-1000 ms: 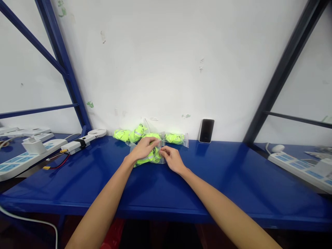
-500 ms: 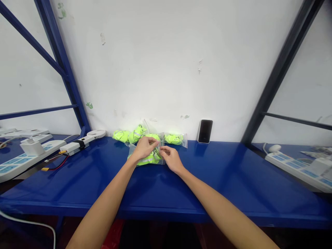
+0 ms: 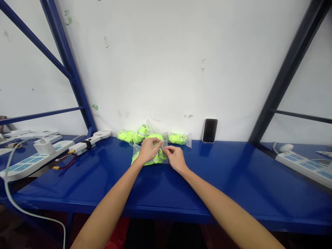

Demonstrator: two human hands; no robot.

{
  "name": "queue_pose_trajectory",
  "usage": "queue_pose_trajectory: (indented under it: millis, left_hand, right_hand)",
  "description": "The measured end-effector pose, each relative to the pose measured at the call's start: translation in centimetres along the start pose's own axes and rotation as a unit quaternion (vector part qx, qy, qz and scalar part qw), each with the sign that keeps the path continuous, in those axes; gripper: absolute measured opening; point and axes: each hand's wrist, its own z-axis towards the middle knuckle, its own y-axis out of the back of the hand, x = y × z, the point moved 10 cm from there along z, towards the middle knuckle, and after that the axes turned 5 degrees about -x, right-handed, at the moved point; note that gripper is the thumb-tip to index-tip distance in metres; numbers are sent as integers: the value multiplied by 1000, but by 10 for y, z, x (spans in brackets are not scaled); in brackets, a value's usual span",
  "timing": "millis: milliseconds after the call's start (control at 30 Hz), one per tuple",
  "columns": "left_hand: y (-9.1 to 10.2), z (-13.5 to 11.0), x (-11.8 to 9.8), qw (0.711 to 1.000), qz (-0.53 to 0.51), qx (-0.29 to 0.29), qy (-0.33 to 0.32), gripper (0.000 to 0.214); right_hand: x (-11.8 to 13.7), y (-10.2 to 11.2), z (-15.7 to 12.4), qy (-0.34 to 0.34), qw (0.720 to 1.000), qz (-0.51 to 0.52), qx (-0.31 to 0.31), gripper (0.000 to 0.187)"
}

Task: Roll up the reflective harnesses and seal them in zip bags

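A clear plastic zip bag (image 3: 160, 158) with neon yellow-green fabric and pale reflective bands inside lies on the blue table. My left hand (image 3: 149, 150) rests across its upper part, thumb and fingers closed near the right edge and hiding some of the bag. My right hand (image 3: 176, 158) pinches the bag's right edge between thumb and fingertips. Just behind lie similar bags: one at the left (image 3: 126, 136), one tilted up against its neighbours (image 3: 142, 133), and one at the right (image 3: 177, 139) by the wall.
A black-screened phone-like device (image 3: 210, 130) leans on the white wall. On the left are a small white fan (image 3: 102, 134), a battery-like pack with wires (image 3: 79, 147) and a power strip (image 3: 31, 162). Another power strip (image 3: 306, 167) is at right. Blue table (image 3: 220, 180) has metal posts.
The whole view has shifted slightly, so things appear further right. Both hands stay at the bag's right edge with little change in grip.
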Motion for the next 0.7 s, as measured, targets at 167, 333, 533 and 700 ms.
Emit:
queue_pose_trajectory:
  millis: [167,333,533,700]
  left_hand:
    - [-2,0,-3,1000,-2,11,-17,31]
    - [-3,-2,-5,999,-8,34,-18,34]
    - [-4,-2,-7,999,-8,29,-27,33]
    - [-6,-1,-4,999,-31,27,-25,32]
  right_hand:
    - [4,1,-1,13,1000,-2,-7,23]
    - [0,1,0,3,1000,6,3,22]
    - [4,2,-2,5,1000,0,-5,23]
    - [12,2,-4,20,1000,-23,-9,24]
